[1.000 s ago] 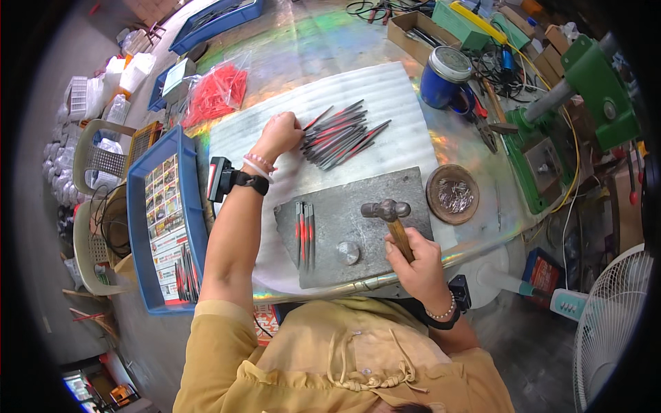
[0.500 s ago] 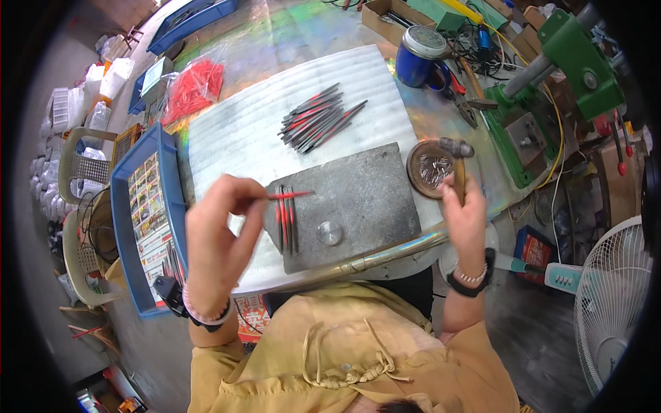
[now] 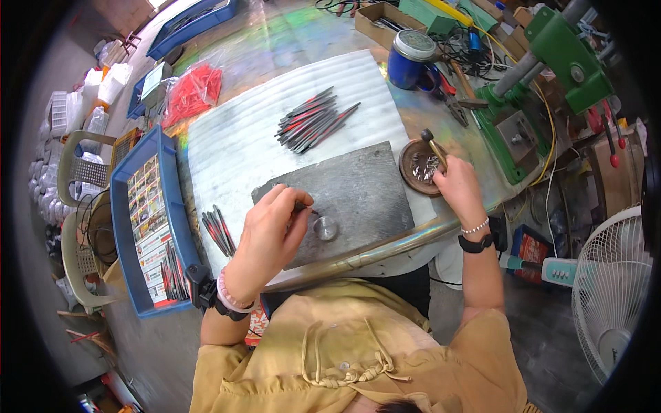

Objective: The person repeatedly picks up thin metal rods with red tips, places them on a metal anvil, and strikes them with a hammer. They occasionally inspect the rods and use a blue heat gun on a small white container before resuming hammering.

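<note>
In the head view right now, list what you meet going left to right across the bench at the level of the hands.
Blue tray → small bunch of red-and-black sticks → left hand → round metal disc → grey slab → right hand holding a hammer.

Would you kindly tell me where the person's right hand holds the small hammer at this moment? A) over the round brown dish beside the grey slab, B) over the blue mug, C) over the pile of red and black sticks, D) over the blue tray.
A: the right hand grips the hammer with its head just above the round brown dish, right of the grey slab.
</note>
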### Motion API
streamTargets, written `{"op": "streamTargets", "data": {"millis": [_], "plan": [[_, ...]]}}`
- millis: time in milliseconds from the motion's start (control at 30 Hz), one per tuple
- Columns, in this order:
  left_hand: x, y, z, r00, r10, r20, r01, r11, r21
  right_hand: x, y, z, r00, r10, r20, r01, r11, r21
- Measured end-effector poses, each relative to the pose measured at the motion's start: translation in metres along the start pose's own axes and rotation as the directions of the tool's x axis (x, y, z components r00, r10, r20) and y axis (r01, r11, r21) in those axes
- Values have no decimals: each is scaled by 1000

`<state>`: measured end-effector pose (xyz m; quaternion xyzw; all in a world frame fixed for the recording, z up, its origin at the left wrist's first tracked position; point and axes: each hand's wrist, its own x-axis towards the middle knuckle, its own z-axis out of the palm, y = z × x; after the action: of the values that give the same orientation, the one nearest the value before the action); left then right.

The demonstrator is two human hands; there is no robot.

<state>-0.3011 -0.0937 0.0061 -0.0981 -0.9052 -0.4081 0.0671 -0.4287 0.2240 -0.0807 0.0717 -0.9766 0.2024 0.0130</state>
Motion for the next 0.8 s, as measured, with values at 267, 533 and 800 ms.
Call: {"op": "streamTargets", "data": {"millis": [267,533,800], "plan": [[-5,-9,5,998,-27,-59,23,998,-59,6,-2,-5,1000,20,11,-22,982,187],[-38,7,0,994,9,-106,-2,998,63,2,3,-5,996,79,42,-87,742,665],[-53,-3,20,997,-33,-67,38,997,75,-9,-12,-16,940,133,314,-330,122,936]]}}
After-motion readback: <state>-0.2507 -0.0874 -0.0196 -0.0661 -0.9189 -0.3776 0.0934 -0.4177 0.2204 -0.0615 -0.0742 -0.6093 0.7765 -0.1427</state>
